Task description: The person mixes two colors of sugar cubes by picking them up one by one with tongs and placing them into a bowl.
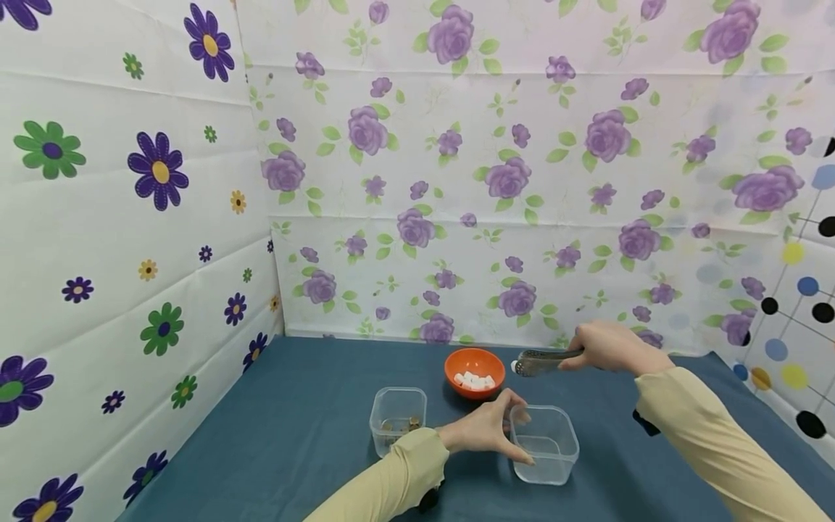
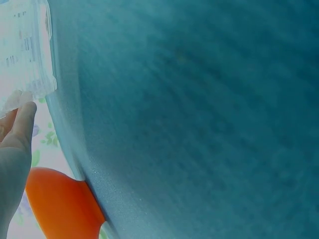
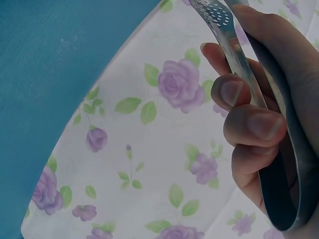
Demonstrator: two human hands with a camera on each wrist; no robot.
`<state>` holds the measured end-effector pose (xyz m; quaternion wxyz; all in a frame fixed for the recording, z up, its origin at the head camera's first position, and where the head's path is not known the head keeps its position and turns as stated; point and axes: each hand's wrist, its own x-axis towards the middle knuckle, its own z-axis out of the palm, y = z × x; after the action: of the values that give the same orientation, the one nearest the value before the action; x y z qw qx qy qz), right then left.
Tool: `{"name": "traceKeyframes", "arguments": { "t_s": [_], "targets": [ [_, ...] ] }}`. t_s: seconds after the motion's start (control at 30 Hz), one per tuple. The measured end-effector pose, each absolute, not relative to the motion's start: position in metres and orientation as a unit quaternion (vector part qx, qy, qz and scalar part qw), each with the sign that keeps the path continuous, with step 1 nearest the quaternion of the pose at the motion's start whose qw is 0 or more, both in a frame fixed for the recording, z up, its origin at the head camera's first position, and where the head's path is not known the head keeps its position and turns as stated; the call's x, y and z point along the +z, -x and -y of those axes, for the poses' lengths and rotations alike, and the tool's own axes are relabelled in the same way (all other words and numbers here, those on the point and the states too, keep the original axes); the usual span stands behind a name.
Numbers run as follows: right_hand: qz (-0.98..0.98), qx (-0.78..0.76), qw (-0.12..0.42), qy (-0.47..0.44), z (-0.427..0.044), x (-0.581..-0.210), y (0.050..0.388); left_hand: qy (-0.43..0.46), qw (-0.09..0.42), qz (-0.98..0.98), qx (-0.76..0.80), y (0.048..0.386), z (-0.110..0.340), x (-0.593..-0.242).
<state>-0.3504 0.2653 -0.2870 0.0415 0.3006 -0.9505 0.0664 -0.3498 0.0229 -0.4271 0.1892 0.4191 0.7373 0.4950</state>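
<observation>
In the head view my right hand (image 1: 609, 346) grips metal tongs (image 1: 538, 361), their tips just right of an orange bowl (image 1: 457, 386) of white pieces. A bit of white shows at the tips. The right wrist view shows my fingers (image 3: 254, 124) curled round the tongs (image 3: 232, 47). My left hand (image 1: 485, 428) holds the left side of a clear plastic container (image 1: 546, 464), thumb at the near side and fingers at the far side. No contents are visible in that container.
A second clear container (image 1: 399, 399) with small brown pieces stands to the left, beside my left forearm. The bowl sits behind both containers. Flowered sheets (image 1: 404, 145) rise at the back and left of the blue tabletop (image 1: 313, 406); a dotted one hangs at the right.
</observation>
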Motion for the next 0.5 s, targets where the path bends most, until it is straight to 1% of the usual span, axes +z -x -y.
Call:
{"name": "traceKeyframes", "arguments": {
  "t_s": [0.5],
  "targets": [
    [0.952,0.046,0.039,-0.301,-0.240,-0.291,0.368,-0.429,0.195,-0.727,0.500,0.351,-0.023,-0.428]
  ]
}}
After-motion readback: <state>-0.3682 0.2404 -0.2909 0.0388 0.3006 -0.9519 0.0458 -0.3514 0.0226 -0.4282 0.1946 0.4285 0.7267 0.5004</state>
